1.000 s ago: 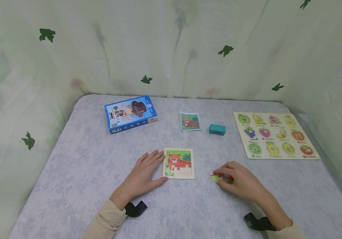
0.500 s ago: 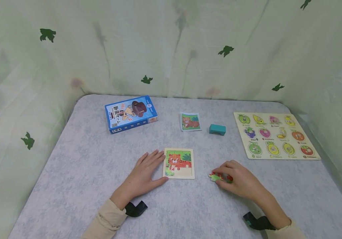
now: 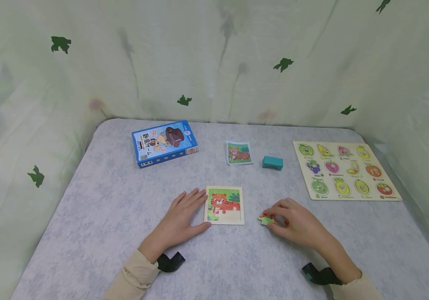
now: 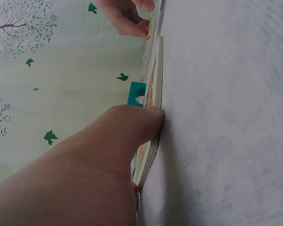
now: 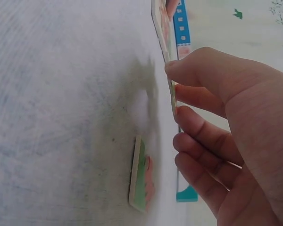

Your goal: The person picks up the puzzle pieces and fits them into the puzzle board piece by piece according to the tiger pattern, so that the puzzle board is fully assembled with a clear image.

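My left hand (image 3: 180,214) lies flat with spread fingers at the left side of a square wooden jigsaw board (image 3: 233,217), its thumb at the lower left corner. A red tiger shows on the board, with bare wood in the lower right part. Between thumb and fingers, my right hand (image 3: 298,221) pinches a green and red jigsaw piece (image 3: 267,220), just right of the board. Beneath that hand, a second jigsaw piece (image 5: 139,181) with green and red on it lies on the table in the right wrist view.
Behind the board lie a small tiger picture card (image 3: 239,153) and a teal arch block (image 3: 272,162). A blue game box (image 3: 164,143) sits at the back left. At the right is a fruit puzzle board (image 3: 345,171). Pale curtains (image 3: 214,62) hang round the table.
My right hand has moved a little left towards the board with the pinched jigsaw piece. The left hand has stayed in place.
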A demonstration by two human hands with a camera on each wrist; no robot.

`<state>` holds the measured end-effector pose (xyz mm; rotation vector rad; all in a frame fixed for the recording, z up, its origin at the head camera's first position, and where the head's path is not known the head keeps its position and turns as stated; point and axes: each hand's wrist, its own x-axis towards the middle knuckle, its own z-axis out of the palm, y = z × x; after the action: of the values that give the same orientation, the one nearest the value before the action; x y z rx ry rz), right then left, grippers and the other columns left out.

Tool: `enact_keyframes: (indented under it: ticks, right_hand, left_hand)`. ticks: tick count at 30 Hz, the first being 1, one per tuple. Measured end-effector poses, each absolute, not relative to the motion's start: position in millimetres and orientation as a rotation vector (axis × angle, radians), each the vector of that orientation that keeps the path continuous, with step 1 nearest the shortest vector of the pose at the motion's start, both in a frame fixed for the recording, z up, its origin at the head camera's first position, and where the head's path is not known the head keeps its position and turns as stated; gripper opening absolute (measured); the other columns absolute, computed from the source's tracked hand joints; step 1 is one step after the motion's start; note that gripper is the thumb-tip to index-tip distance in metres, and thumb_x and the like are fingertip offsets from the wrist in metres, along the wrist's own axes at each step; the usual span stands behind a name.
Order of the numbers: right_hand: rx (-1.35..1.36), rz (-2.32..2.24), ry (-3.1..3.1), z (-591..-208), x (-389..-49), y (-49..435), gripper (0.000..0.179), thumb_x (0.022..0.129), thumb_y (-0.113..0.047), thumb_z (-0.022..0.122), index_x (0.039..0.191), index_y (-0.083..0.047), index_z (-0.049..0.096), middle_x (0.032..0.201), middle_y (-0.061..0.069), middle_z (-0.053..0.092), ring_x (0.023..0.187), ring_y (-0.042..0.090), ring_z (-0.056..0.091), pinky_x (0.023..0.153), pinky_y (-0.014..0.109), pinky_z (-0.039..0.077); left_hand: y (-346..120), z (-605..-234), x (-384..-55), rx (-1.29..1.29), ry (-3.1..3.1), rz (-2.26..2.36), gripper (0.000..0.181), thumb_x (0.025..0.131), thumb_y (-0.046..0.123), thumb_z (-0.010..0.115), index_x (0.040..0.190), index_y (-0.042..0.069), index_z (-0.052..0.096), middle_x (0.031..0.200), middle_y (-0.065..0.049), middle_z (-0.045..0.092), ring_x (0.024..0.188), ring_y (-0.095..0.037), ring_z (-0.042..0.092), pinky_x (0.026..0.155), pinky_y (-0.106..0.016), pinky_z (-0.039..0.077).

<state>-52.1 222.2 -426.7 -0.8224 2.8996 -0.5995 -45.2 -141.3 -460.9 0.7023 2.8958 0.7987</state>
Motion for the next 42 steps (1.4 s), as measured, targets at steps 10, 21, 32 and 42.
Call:
enact_keyframes:
  ticks: [10, 21, 32, 42]
  right_hand:
    - [-0.888, -0.565, 2.908, -423.3, -59.9, 213.6, 0.026, 0.086, -0.028, 0.084, 0.112, -0.026, 0.079, 0.104, -0.011, 0.067, 0.093, 0.006, 0.056, 0.074, 0.025, 0.054]
    - [-0.949, -0.576, 2.895, -418.7, -65.8, 202.5, 0.029, 0.086, -0.031, 0.085, 0.113, -0.024, 0.079, 0.105, -0.01, 0.068, 0.099, 0.008, 0.059, 0.083, 0.031, 0.058]
    - [-1.025, -0.577, 2.873, -414.7, -70.6, 188.1, 0.029, 0.087, -0.03, 0.083, 0.114, -0.023, 0.079, 0.105, -0.01, 0.068, 0.098, 0.008, 0.059, 0.082, 0.03, 0.057]
    - [-1.087, -0.594, 2.856, -413.4, -75.4, 174.3, 0.03, 0.088, -0.031, 0.083, 0.116, -0.023, 0.079, 0.104, -0.01, 0.068, 0.095, 0.006, 0.057, 0.079, 0.028, 0.055]
  left_hand:
    - [-141.5, -460.8, -45.3, 0.713, 2.894, 0.794, 0.084, 0.091, 0.049, 0.076, 0.157, 0.007, 0.044, 0.166, -0.006, 0.037, 0.157, -0.027, 0.026, 0.129, -0.055, 0.015]
    - [-141.4, -458.6, -44.6, 0.721, 2.89, 0.805, 0.084, 0.091, 0.049, 0.076, 0.156, 0.007, 0.044, 0.166, -0.006, 0.037, 0.157, -0.027, 0.027, 0.129, -0.054, 0.015]
    - [-141.4, -457.1, -43.6, 0.741, 2.9, 0.808, 0.083, 0.091, 0.048, 0.076, 0.156, 0.005, 0.045, 0.165, -0.008, 0.038, 0.156, -0.029, 0.028, 0.129, -0.055, 0.016]
    - [-141.7, -457.0, -43.2, 0.739, 2.9, 0.802, 0.083, 0.092, 0.048, 0.075, 0.156, 0.006, 0.044, 0.166, -0.008, 0.037, 0.157, -0.028, 0.028, 0.129, -0.055, 0.016]
